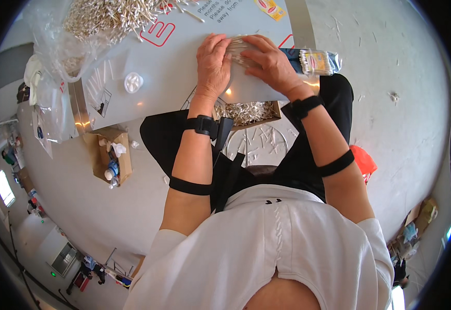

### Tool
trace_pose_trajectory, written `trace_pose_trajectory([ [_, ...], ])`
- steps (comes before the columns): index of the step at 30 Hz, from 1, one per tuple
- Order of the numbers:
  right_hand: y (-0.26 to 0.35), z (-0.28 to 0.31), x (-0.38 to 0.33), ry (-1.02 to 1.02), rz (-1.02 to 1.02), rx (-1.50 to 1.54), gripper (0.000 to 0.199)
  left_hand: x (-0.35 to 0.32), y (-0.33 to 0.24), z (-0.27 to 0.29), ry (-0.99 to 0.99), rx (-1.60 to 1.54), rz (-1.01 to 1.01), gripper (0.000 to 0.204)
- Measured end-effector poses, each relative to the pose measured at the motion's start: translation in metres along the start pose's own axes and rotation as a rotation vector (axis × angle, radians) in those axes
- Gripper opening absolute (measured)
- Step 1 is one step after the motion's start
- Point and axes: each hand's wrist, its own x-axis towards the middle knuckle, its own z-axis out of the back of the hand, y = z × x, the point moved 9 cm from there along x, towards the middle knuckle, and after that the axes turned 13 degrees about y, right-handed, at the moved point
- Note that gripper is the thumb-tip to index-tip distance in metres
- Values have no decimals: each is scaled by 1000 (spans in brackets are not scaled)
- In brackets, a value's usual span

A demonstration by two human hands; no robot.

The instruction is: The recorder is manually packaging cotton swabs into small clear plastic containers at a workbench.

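A small bundle of cotton swabs [237, 47] lies at the upper centre of the frame, on a grey, printed work surface [173, 67]. It is flanked and partly covered by two bare hands. The fingers of the left hand [215, 63] are bent together at its left end; those of the right hand [268, 59] are spread over its right side. Whether either hand is closed around the swabs cannot be told. Just right of the hands, a clear-and-dark pack of swabs [316, 62] with a yellow label is seen. A round white tub [133, 82] stands to the left, and a large loose swab heap [111, 21] is piled at the upper left. Below the surface, more swabs are held in an open box [248, 112]. The bundle is apparently being gathered and evened; for the next move, aligned ends and steady pressure from both sides seem to be needed.
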Motion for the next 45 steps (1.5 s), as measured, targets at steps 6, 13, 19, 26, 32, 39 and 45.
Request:
trace_pose_trajectory([
  [6, -24, 25, -21, -149, -368, 83, 37, -19, -31, 0, -4, 216, 31, 60],
  [13, -15, 9, -39, 1, -510, -173, 23, -16, -42, -28, 186, 436, 47, 63],
  [19, -13, 19, -53, -127, -416, -199, 14, -15, -37, -26, 140, 411, 118, 69],
  [26, -9, 19, -55, -49, -214, -118, 8, -19, -28, -8, 82, 240, 78, 77],
  [32, -11, 25, -56, -104, -227, -192, 8, -12, -19, -2, 100, 362, -31, 73],
  [39, -17, 22, -66, -20, -274, -199, 9, 8, -30, 6, -49, 392, 66, 54],
  [45, 1, -4, -36, 126, -190, -234, 12, 3, -25, 5, -72, 309, -22, 48],
])
